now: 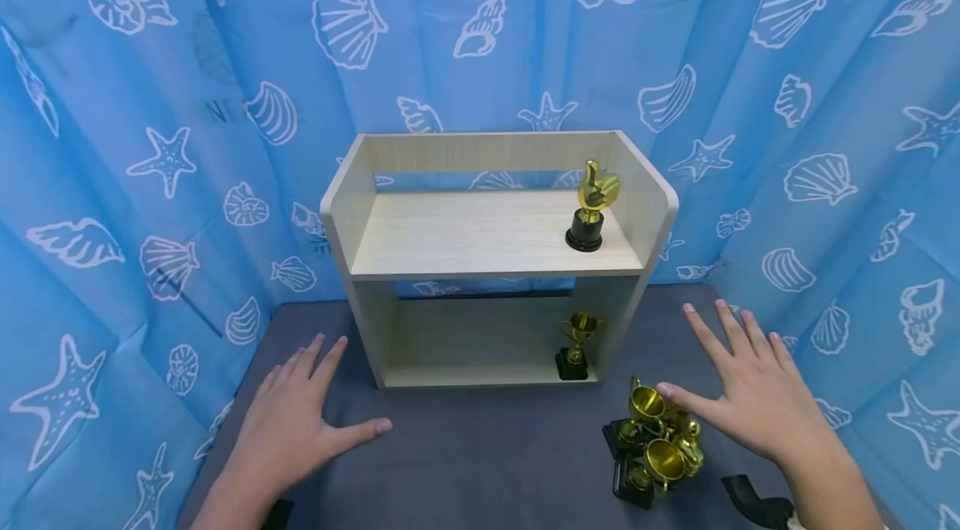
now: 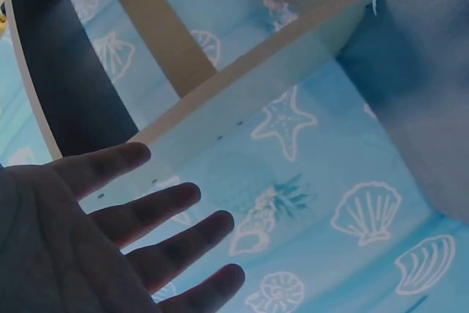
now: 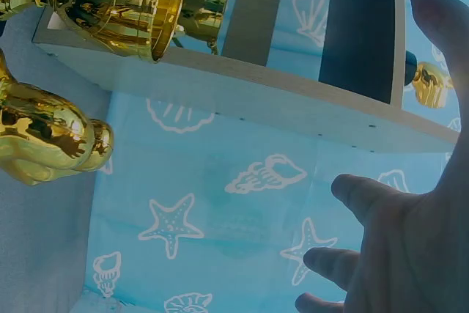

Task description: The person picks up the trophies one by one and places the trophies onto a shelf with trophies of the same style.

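Up close, the left hand and the right hand are hovering over the bench, fingers spread, holding nothing. A big pale shelf is standing behind them, and shiny gold trophies are standing bunched on the bench beside the right hand, probably being light, hard and slippery, so their black bases are looking best to grab. A bird trophy is standing on the shelf's top, and a smaller cup trophy is standing below it.

The left hand and right hand are spread wide, the latter near clustered trophies before a shelf
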Action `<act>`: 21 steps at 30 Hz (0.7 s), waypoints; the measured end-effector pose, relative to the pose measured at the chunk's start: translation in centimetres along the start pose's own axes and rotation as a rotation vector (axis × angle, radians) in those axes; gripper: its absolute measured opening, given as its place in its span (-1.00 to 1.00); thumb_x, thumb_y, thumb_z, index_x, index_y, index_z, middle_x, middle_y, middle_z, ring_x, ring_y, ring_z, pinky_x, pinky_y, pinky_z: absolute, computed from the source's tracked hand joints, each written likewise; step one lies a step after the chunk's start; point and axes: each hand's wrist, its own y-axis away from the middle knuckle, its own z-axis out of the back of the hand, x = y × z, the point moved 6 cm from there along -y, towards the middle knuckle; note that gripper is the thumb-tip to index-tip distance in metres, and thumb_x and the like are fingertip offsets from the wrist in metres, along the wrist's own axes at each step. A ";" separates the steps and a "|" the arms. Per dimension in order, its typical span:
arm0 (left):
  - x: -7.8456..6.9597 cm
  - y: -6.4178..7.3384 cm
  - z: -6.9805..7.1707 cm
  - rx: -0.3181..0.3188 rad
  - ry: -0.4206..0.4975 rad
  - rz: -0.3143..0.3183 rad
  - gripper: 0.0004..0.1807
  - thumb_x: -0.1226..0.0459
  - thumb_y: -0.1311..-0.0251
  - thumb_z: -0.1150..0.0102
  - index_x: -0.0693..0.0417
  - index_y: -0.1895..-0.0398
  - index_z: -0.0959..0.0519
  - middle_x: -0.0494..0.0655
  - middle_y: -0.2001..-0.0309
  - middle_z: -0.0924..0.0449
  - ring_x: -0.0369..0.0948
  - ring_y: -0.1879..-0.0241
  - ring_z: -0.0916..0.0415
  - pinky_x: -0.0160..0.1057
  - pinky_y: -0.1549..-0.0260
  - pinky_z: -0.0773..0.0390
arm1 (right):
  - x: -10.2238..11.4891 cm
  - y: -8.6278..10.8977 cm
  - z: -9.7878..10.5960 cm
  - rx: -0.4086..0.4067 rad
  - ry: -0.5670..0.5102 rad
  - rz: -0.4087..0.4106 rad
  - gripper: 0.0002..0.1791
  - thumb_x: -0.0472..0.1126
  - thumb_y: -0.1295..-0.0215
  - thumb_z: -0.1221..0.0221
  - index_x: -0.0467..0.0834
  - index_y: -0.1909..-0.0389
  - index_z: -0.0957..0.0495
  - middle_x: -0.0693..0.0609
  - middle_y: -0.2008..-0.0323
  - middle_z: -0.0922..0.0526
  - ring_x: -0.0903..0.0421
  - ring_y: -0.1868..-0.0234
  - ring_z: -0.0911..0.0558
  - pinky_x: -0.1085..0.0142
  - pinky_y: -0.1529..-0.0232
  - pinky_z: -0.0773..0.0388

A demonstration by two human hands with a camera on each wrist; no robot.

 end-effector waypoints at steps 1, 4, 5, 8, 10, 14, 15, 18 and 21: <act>0.0 0.0 0.0 -0.008 -0.001 -0.002 0.53 -0.81 0.23 0.07 0.05 -0.68 -0.20 0.39 -0.60 -0.19 0.45 -0.52 -0.19 0.56 -0.38 -0.17 | 0.0 0.0 0.0 -0.004 -0.001 0.002 0.29 0.57 -0.26 -0.18 0.18 -0.75 0.35 -0.42 -0.69 0.21 -0.60 -0.63 0.16 -0.58 -0.43 0.19; 0.0 -0.2 0.0 -0.031 -0.006 0.001 0.49 -0.80 0.16 0.12 0.07 -0.66 -0.23 0.39 -0.58 -0.24 0.44 -0.50 -0.25 0.54 -0.36 -0.23 | -0.2 0.0 0.2 -0.029 0.003 0.006 0.28 0.56 -0.26 -0.19 0.18 -0.75 0.31 -0.43 -0.68 0.14 -0.61 -0.61 0.09 -0.58 -0.42 0.15; -0.1 -0.2 0.0 -0.036 -0.008 0.005 0.48 -0.79 0.14 0.13 0.08 -0.65 -0.25 0.39 -0.57 -0.25 0.43 -0.49 -0.26 0.53 -0.36 -0.24 | -0.2 0.0 0.2 -0.039 0.005 0.007 0.27 0.55 -0.26 -0.20 0.18 -0.75 0.30 -0.43 -0.68 0.12 -0.61 -0.61 0.07 -0.58 -0.42 0.14; -0.1 -0.4 0.0 -0.045 -0.011 0.014 0.42 -0.77 0.05 0.17 0.11 -0.63 -0.30 0.40 -0.55 -0.29 0.43 -0.47 -0.29 0.53 -0.35 -0.26 | -0.4 0.0 0.3 -0.067 0.015 0.007 0.26 0.55 -0.25 -0.21 0.17 -0.76 0.24 -0.43 -0.67 0.06 -0.61 -0.59 -0.01 -0.58 -0.41 0.09; -0.2 -0.4 0.0 -0.048 -0.010 0.019 0.40 -0.76 0.02 0.18 0.12 -0.61 -0.32 0.40 -0.54 -0.30 0.43 -0.46 -0.31 0.53 -0.35 -0.26 | -0.5 0.0 0.4 -0.080 0.019 0.006 0.25 0.54 -0.25 -0.22 0.16 -0.76 0.21 -0.44 -0.66 0.03 -0.61 -0.58 -0.04 -0.58 -0.40 0.07; -0.3 -0.5 0.0 -0.055 0.002 0.023 0.36 -0.74 -0.03 0.17 0.12 -0.60 -0.34 0.39 -0.54 -0.32 0.43 -0.45 -0.33 0.54 -0.33 -0.27 | -0.6 0.0 0.3 -0.096 0.022 0.002 0.24 0.54 -0.24 -0.22 0.15 -0.75 0.17 -0.44 -0.65 -0.01 -0.59 -0.57 -0.07 -0.58 -0.39 0.05; -0.3 -0.5 -0.1 -0.058 0.007 0.024 0.35 -0.73 -0.04 0.17 0.12 -0.60 -0.34 0.38 -0.53 -0.32 0.43 -0.44 -0.33 0.54 -0.32 -0.28 | -0.7 0.1 0.3 -0.099 0.021 0.000 0.23 0.53 -0.24 -0.23 0.15 -0.75 0.16 -0.44 -0.65 -0.02 -0.59 -0.57 -0.08 -0.59 -0.39 0.04; -0.3 -0.6 -0.1 -0.068 0.023 0.023 0.32 -0.71 -0.07 0.17 0.11 -0.59 -0.36 0.37 -0.53 -0.34 0.42 -0.43 -0.35 0.55 -0.31 -0.29 | -0.7 0.1 0.3 -0.108 0.012 -0.002 0.22 0.52 -0.25 -0.23 0.15 -0.75 0.14 -0.43 -0.64 -0.03 -0.59 -0.56 -0.09 -0.59 -0.38 0.04; -0.4 -0.6 -0.2 -0.087 0.034 0.021 0.30 -0.70 -0.09 0.14 0.13 -0.57 -0.38 0.36 -0.52 -0.36 0.41 -0.42 -0.36 0.53 -0.30 -0.31 | -0.8 0.2 0.4 -0.122 0.000 0.000 0.18 0.49 -0.29 -0.23 0.16 -0.75 0.12 -0.43 -0.63 -0.06 -0.58 -0.54 -0.12 -0.60 -0.36 0.02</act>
